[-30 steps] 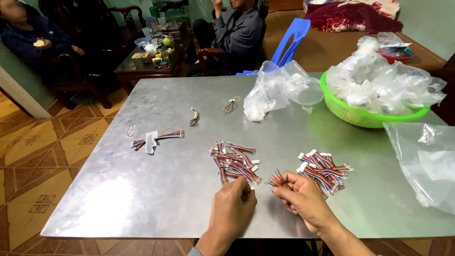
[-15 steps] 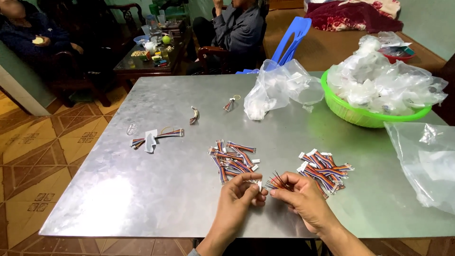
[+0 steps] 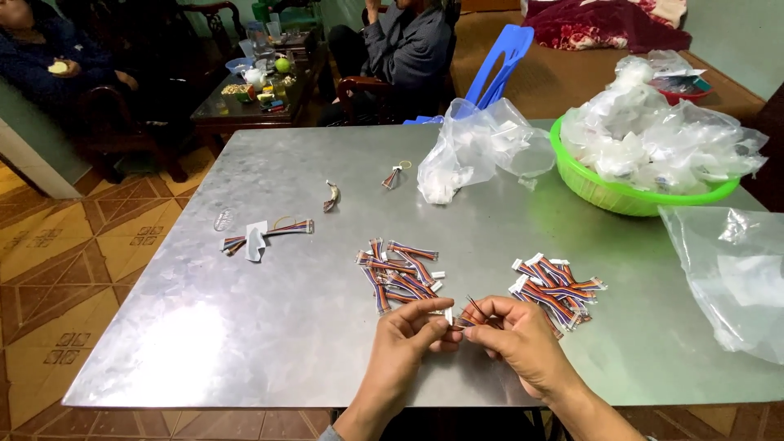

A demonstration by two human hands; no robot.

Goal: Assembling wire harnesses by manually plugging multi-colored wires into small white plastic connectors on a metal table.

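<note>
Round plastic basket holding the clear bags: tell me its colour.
Bright green round plastic basket, clearest in the head view.

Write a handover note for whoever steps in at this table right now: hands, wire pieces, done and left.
Left hand and right hand: both pinch one small multicoloured wire piece between them at the near edge of the metal table.
Two loose piles of the same wire pieces lie just beyond: middle pile, right pile.
Green basket heaped with clear bags stands far right.
Which pile is finished cannot be told; the piece in hand is mid-handling.
</note>
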